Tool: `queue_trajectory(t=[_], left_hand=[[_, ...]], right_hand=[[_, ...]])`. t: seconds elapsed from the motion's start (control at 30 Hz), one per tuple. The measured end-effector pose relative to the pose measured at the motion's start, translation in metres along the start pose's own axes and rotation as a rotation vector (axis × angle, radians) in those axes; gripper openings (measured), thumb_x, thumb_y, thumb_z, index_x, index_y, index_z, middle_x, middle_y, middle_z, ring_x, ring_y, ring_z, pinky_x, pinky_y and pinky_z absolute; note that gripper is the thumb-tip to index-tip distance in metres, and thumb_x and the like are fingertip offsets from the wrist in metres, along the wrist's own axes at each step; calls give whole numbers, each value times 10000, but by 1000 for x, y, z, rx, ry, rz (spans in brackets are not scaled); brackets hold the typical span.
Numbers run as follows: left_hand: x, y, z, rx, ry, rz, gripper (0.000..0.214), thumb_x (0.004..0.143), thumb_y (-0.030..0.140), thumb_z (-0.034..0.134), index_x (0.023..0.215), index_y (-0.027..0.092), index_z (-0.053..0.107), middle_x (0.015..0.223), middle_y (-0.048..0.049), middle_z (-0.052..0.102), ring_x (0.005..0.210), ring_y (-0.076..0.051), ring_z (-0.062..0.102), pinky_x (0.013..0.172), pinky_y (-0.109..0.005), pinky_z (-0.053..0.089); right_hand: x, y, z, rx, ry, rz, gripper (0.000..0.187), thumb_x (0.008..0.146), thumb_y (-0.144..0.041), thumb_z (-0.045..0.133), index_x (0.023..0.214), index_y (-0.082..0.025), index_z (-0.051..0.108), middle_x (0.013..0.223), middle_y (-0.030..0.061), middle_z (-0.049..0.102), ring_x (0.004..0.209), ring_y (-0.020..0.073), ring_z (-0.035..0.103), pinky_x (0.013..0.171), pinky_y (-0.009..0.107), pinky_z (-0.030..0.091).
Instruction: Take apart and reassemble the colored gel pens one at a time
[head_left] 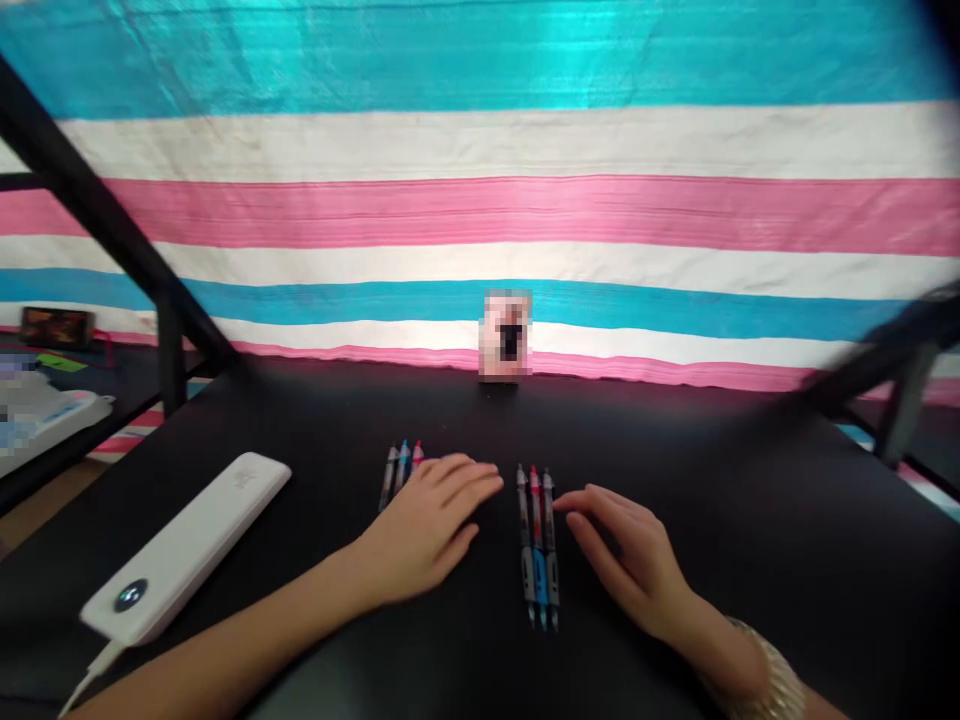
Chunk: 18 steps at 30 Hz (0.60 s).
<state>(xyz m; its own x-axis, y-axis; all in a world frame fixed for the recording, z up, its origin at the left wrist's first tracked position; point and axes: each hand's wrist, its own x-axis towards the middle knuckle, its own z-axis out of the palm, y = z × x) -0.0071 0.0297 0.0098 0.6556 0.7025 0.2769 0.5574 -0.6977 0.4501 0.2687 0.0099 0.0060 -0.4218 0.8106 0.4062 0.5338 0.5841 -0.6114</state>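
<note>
My left hand (431, 520) is palm down on the black table, fingers stretched out to the right. It partly covers a row of pens, of which a dark-topped pen (388, 478), a blue-topped pen (404, 463) and a pink-topped pen (418, 455) show. To its right, three pens lie side by side: a grey pen (526, 540), a pen with a red upper part and blue grip (537, 540), and another grey pen (550, 540). My right hand (634, 560) is beside this trio, thumb and index finger apart, the index fingertip at or very near the rightmost pen.
A white power bank (187, 545) with a cable (94, 668) lies at the left. A small blurred-out upright card or picture (504, 340) stands at the table's back edge. Black frame bars (97, 190) slope along both sides. A striped sheet (480, 145) hangs behind.
</note>
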Motion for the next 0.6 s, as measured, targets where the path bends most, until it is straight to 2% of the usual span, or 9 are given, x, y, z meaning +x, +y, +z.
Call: queue_trajectory(t=[0.07, 0.13, 0.27, 0.37, 0.47, 0.6], left_hand=[[-3, 12, 11, 61, -128, 175, 656, 874, 33, 531, 1489, 237, 433, 1503, -77, 547, 1383, -323, 439, 1152, -494, 268], [-7, 17, 21, 124, -149, 298, 651, 884, -10, 503, 1496, 194, 419, 1470, -84, 581, 1368, -307, 463, 1167, -497, 244], [-6, 17, 28, 293, -32, 354, 404, 981, 44, 476, 1364, 152, 549, 1221, -96, 705, 1174, -273, 585, 1069, -477, 373], [-1, 15, 26, 370, 47, 379, 254, 992, 74, 501, 1175, 165, 652, 1023, -71, 708, 1029, -240, 623, 964, -431, 462], [1, 14, 27, 422, 119, 413, 201, 970, 51, 525, 997, 177, 680, 990, -62, 702, 980, -225, 629, 923, -414, 486], [0, 12, 28, 402, 156, 456, 176, 980, 83, 527, 946, 165, 679, 1011, -54, 731, 1010, -232, 636, 1009, -446, 459]], right_hand=[[0, -1, 0, 0, 28, -6, 188, 1027, -220, 445, 1021, -196, 631, 796, 49, 673, 685, 187, 642, 645, 298, 501], [0, -1, 0, 5, 52, -28, 178, 1026, -202, 445, 1025, -195, 623, 785, 38, 657, 668, 178, 625, 632, 295, 488], [-2, -1, 0, 11, 79, -63, 152, 1014, -171, 466, 1038, -200, 613, 771, 20, 619, 653, 168, 597, 615, 291, 464], [-3, -2, 0, 16, 59, -63, 147, 1011, -164, 472, 1042, -200, 611, 769, 19, 606, 653, 170, 584, 614, 295, 454], [-4, -3, 0, 21, 38, -76, 151, 1009, -152, 468, 1047, -197, 608, 781, 24, 611, 675, 174, 584, 631, 299, 453], [-3, -5, 0, 36, -3, -73, 159, 1009, -137, 466, 1030, -189, 616, 773, 23, 604, 686, 169, 566, 638, 295, 441]])
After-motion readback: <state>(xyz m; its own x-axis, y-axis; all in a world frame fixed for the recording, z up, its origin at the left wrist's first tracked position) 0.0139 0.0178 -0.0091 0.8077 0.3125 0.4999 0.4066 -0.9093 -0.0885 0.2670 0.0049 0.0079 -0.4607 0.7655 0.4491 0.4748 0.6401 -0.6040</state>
